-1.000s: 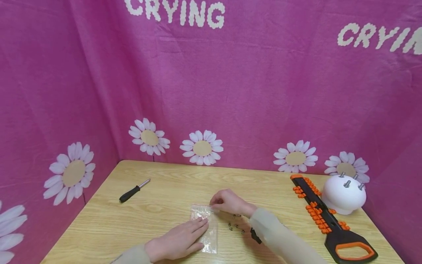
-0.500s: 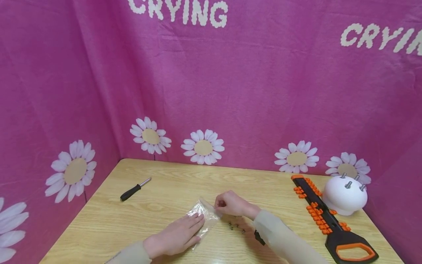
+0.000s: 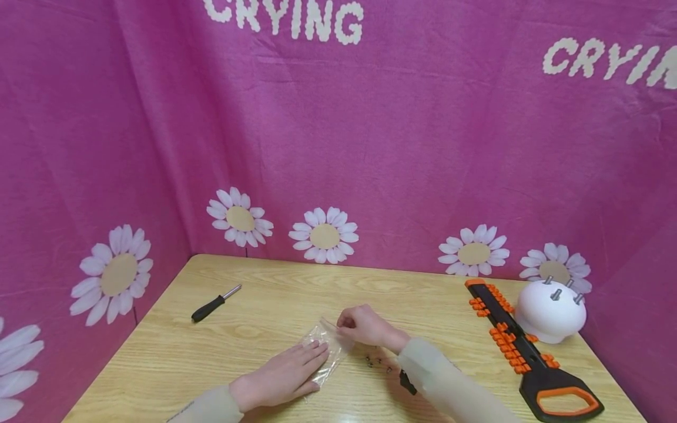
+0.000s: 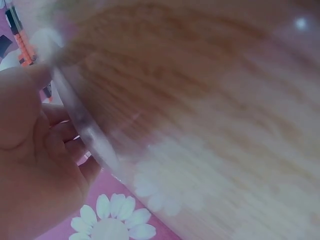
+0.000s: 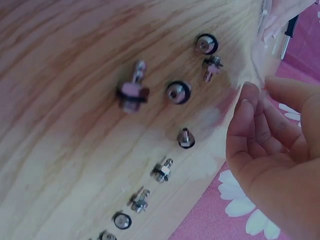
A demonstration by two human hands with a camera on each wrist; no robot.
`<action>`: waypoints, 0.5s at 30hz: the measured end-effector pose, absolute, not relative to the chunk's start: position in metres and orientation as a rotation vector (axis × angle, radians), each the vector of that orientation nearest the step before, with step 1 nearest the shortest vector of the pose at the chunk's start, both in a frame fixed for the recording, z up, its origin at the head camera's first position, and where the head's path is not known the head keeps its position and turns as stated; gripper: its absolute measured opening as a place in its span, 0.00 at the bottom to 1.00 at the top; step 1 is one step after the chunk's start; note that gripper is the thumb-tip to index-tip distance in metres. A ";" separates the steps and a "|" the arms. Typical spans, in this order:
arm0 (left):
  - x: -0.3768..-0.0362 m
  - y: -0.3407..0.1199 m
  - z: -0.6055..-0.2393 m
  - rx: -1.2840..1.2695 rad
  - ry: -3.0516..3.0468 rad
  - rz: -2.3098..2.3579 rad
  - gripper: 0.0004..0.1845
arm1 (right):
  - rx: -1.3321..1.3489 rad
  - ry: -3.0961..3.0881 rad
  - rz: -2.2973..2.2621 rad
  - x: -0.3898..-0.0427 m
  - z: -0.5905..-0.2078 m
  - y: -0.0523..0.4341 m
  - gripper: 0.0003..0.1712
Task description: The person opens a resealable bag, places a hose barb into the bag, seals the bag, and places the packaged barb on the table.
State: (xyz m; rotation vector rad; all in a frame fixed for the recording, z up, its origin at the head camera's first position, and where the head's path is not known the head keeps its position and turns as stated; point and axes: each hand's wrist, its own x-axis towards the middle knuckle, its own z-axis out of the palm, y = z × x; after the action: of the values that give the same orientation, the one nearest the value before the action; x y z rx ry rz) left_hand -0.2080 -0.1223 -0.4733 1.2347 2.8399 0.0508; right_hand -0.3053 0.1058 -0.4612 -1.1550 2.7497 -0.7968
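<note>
**Thin bag and loose hardware: slip and scatter risks**

At the far left of the wooden table [image 3: 174,352], a black-handled screwdriver [image 3: 214,304] with a short metal shaft is seen lying well apart from the work. Nearer the middle, the clear plastic bag [image 3: 324,348] is pinned flat to the table under the straight, spread fingers of the left hand [image 3: 285,376]; nothing is gripped by it. The bag's upper edge is pinched and lifted by the curled fingertips of the right hand [image 3: 365,326]. Because the film is thin, glossy and crinkled, it is judged that it could slide from under the palm or tear if pulled hard.

Just right of the bag, small metal screws and nuts [image 5: 172,92] are scattered, some with dark washers. Being round and smooth, they could be swept off by the sleeve. Further right lie a black-and-orange ridged toy saw [image 3: 520,349] and a smooth white dome [image 3: 550,317] studded with bolts.
</note>
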 end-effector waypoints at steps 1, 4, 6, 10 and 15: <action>-0.208 -0.122 -0.473 1.226 2.835 0.064 0.31 | -1.144 2.753 -0.802 -0.305 -0.462 0.106 0.03; -0.207 -0.122 -0.474 1.193 2.823 0.116 0.31 | -1.114 2.751 -0.803 -0.302 -0.462 0.106 0.01; -0.207 -0.122 -0.475 1.165 2.821 0.158 0.31 | -1.096 2.742 -0.792 -0.300 -0.462 0.106 0.01; -0.209 -0.123 -0.476 1.121 2.854 0.215 0.31 | -1.087 2.719 -0.759 -0.297 -0.462 0.109 0.02; -0.211 -0.125 -0.476 1.110 2.894 0.252 0.31 | -1.067 2.693 -0.761 -0.295 -0.462 0.112 0.03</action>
State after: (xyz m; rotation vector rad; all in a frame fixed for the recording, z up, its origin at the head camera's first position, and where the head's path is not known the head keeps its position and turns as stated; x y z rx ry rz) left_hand -0.2115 -0.1253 -0.4760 1.1099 2.8943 0.2516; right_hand -0.2947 0.1122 -0.4619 -1.0665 2.6931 -0.7612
